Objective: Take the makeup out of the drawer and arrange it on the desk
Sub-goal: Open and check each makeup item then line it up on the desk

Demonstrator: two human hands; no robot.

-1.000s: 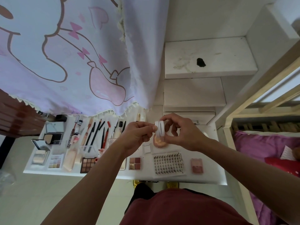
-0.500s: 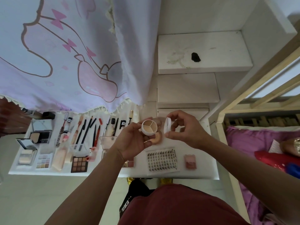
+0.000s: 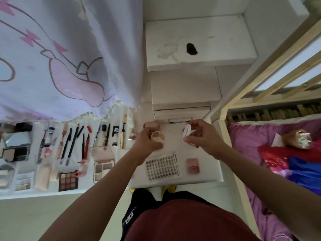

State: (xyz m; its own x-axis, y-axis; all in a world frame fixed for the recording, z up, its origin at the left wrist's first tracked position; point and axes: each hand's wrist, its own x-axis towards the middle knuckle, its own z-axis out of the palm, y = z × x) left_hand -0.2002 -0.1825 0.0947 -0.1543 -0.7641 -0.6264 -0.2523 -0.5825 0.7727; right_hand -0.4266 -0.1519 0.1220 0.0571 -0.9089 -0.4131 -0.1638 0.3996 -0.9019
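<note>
beige pot [image 3: 157,136] gripped by left fingers [image 3: 158,146], half-hidden white lid [image 3: 187,131] pinched by right fingers [image 3: 194,122]

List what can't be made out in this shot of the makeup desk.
Head view only:
1. Back edge of the desk: hidden under the curtain.
2. Underside of the pot: covered by the left hand.
3. The lid: partly covered by fingers of the right hand.
4. The compacts at far left: cut by the frame edge.
5. Labels on the tubes: too small and blurred.

Lash tray [image 3: 162,166] lies left of blush compact [image 3: 192,165] on desk [image 3: 201,177].
</note>
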